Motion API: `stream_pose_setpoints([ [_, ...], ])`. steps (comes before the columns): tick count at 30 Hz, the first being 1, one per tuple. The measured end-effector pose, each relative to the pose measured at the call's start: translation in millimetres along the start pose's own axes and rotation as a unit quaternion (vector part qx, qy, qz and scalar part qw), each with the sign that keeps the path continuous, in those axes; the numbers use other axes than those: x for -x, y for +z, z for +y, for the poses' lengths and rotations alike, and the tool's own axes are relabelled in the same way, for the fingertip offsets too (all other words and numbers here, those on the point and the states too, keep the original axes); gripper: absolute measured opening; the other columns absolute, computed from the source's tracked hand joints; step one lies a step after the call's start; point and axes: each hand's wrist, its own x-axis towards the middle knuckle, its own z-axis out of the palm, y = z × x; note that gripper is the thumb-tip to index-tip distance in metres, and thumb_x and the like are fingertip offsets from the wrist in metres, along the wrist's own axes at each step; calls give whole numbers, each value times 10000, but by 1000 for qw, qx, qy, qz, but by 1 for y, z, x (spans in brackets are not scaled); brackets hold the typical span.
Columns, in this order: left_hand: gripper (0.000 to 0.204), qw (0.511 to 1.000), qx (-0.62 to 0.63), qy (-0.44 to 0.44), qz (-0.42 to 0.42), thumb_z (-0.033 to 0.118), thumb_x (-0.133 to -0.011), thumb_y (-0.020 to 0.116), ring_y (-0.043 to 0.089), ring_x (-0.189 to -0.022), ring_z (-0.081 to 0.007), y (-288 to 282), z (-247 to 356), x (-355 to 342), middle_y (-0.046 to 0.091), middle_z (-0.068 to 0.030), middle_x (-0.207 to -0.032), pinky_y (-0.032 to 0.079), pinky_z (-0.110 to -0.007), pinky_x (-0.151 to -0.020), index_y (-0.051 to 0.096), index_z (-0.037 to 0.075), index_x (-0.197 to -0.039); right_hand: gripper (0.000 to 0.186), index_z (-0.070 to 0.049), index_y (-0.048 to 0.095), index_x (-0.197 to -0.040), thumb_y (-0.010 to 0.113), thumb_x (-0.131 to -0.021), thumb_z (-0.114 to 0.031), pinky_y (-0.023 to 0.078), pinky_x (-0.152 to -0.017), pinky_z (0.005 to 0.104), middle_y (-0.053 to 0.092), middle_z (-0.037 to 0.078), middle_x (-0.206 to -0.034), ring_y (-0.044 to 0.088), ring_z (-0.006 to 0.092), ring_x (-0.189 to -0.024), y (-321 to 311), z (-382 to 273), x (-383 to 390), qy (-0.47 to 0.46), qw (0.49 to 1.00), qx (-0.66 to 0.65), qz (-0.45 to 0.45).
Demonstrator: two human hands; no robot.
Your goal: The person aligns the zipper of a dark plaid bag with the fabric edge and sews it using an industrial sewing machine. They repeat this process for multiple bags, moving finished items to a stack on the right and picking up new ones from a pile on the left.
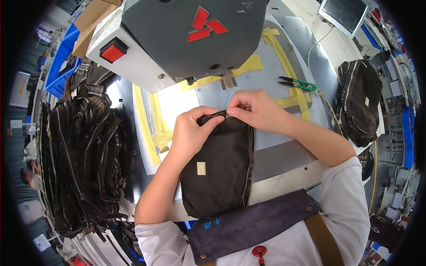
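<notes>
A dark brown fabric pouch [217,177] with a small cream label and a zipper along its right side hangs toward me over the table's front edge. At its top edge my left hand [194,128] pinches the cloth between thumb and fingers. Close beside it, my right hand [255,108] is closed on the pouch's top corner, at the zipper end. A thin thread runs from there up to the metal presser foot [228,80] of the sewing machine [195,40], just beyond my fingertips.
Many dark zippered pouches [84,155] are heaped at the left. Green-handled thread snips [298,84] lie at the right on the taped work plate. More finished-looking pouches [360,102] are stacked at the far right. A blue bin [57,80] and a screen [344,15] stand farther back.
</notes>
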Motion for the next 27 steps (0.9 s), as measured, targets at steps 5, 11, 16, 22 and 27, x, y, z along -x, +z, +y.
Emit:
stream_pose_setpoints([
  [5,160,1000,25,13,4,100,-829,744,615,-736,-93,0,-4,0,691,-52,-801,493,-242,-702,687,-13,-926,200,-3,645,-890,695,-848,-192,483,-624,290,640,77,-732,601,134,-669,1,-4,-1,-12,1000,-13,2],
  [11,111,994,104,6,14,87,-856,714,561,-714,-55,0,-10,-4,648,-2,-774,465,-220,-672,653,2,-893,182,-2,637,-862,715,-812,-159,482,-618,283,637,73,-778,591,136,-684,3,-7,-3,14,999,49,7],
  [16,109,994,103,21,20,84,-854,713,534,-691,-47,1,-12,-3,631,11,-755,450,-214,-648,645,4,-880,191,0,643,-856,715,-802,-169,482,-606,291,636,85,-773,585,151,-656,8,-8,5,-10,997,53,48],
  [22,125,999,21,17,19,78,-836,729,565,-691,-64,6,3,4,655,-27,-767,467,-224,-646,651,1,-897,152,-6,646,-892,692,-858,-148,463,-622,274,616,36,-813,558,107,-694,5,-5,0,-10,1000,12,16],
  [27,142,1000,-4,13,28,64,-817,745,604,-713,-84,6,4,4,670,-47,-778,493,-239,-677,656,-7,-902,132,-21,654,-902,689,-863,-142,465,-616,265,612,35,-853,560,102,-691,4,-10,-2,-22,999,32,7],
])
